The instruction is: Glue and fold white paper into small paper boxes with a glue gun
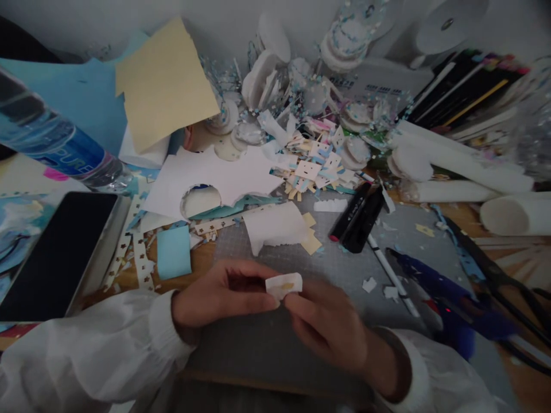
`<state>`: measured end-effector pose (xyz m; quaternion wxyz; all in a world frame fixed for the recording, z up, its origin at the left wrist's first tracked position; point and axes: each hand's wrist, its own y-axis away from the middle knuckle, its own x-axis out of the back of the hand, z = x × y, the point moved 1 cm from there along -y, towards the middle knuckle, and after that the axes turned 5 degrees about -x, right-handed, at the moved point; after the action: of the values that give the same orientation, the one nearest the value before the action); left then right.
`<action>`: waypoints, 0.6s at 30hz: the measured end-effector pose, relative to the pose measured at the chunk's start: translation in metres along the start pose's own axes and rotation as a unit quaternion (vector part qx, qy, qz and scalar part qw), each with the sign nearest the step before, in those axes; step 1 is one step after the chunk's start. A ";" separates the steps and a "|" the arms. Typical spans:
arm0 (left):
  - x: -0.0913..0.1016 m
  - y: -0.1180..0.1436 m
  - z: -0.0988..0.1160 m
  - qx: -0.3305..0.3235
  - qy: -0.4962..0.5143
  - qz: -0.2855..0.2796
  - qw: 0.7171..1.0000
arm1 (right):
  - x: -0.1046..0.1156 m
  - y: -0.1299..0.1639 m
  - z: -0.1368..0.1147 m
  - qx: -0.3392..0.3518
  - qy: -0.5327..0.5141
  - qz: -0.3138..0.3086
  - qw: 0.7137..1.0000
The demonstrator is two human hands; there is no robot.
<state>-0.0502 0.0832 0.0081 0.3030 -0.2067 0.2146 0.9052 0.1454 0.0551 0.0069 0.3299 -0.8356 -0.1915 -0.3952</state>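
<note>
While a desk bears a grey cutting mat, water bottle reading "PURE" at left, phone beside it, left hand and right hand pinched closed, black marker with unreadable lettering, small white paper piece gripped between both hands over the mat.

Cutting mat seen as matt; bench as wood; blue slip near mat's left edge, and held white piece, as matt paper; glue gun by mat's right edge as smooth plastic; bottle as glossy clear plastic; sleeves as creased cloth.
</note>
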 end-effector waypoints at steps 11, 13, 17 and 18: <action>0.000 -0.002 0.008 -0.076 -0.132 0.012 0.988 | 0.002 0.000 0.004 0.012 -0.068 -0.002 0.998; 0.001 -0.002 0.008 -0.080 -0.140 0.036 0.986 | 0.004 0.001 0.003 0.026 -0.113 -0.004 0.993; 0.001 -0.001 0.008 -0.087 -0.142 0.049 0.985 | 0.007 0.004 -0.002 -0.012 -0.242 0.060 0.968; 0.001 -0.001 0.008 -0.089 -0.144 0.052 0.984 | 0.008 0.005 -0.003 -0.049 -0.274 0.083 0.957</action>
<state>-0.0524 0.0885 0.0143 0.2633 -0.0887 0.0981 0.9556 0.1514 0.0505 0.0122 0.2546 -0.9400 -0.1852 -0.1314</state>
